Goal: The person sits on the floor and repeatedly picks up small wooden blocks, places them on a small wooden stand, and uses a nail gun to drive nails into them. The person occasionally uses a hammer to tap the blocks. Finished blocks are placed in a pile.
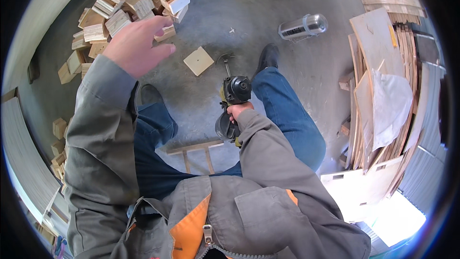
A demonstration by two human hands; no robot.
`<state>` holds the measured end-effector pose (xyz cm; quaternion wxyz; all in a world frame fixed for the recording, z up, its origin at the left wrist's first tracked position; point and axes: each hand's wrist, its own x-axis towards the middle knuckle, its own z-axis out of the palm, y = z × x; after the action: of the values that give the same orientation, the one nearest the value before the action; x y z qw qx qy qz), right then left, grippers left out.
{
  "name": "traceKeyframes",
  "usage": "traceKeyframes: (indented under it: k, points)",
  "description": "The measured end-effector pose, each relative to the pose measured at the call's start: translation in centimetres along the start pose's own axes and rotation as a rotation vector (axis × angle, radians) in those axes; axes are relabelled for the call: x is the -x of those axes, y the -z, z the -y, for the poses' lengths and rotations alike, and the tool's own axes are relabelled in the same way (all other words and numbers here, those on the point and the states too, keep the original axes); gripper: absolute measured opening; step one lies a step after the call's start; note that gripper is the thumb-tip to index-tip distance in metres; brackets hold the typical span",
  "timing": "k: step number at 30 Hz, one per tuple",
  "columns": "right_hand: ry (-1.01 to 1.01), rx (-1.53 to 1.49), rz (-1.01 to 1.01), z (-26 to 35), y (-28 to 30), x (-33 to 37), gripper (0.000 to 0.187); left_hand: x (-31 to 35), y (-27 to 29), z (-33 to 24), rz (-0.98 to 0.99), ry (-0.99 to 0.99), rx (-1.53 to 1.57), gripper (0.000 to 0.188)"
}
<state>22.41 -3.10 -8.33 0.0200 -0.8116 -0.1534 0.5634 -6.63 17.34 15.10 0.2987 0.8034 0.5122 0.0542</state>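
Note:
My right hand [239, 111] is wrapped round the handle of a black and yellow-green coil nail gun [236, 90], held low between my knees. Its round magazine [224, 126] shows beside my fingers. Stretched forward at the left, my left hand [139, 47] is empty, with thumb and fingers apart. It is over the near side of a heap of wooden blocks [140, 5] and hides some of them; contact cannot be made out. A square block [198, 61] lies alone on the floor to its right. Just beyond the nail gun is a claw hammer [227, 64], partly hidden.
A steel flask [303, 27] lies on the floor ahead to the right. Plywood sheets [378, 43] lean along the right side, with a white cloth [390, 105] over them. A wooden frame [195, 149] is below my legs. More small blocks [59, 128] sit at the left.

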Motion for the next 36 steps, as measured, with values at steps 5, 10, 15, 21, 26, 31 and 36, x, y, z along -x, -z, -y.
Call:
traceKeyframes:
  k: [5,10,15,21,26,31,36]
  points:
    - [0.110,0.263,0.065,-0.8,-0.4,-1.9,0.018,-0.9,-1.2,-0.9,0.053,0.007,-0.022,0.055]
    - [0.015,0.119,0.054,-1.5,-0.4,-2.6,0.018,-1.7,-3.5,-1.5,0.125,0.020,-0.047,0.054]
    - [-0.019,-0.003,0.042,-0.7,0.2,-1.5,0.014,-2.2,-5.9,-0.1,0.215,0.117,-0.135,0.054]
    - [0.049,-0.050,0.061,-0.4,0.3,-1.7,0.010,-4.2,-12.6,3.7,0.277,0.171,-0.232,0.058]
    - [0.067,-0.033,-0.004,-2.6,-0.8,-4.7,0.012,-6.0,-19.9,4.8,0.304,0.271,-0.177,0.074]
    - [0.038,0.012,-0.003,-1.7,-0.2,-3.3,0.014,-6.6,-25.6,4.7,0.177,0.304,-0.115,0.101]
    - [0.078,-0.130,-0.039,-2.9,-1.2,-3.0,0.024,-7.4,-29.7,5.2,0.137,0.305,-0.159,0.110]
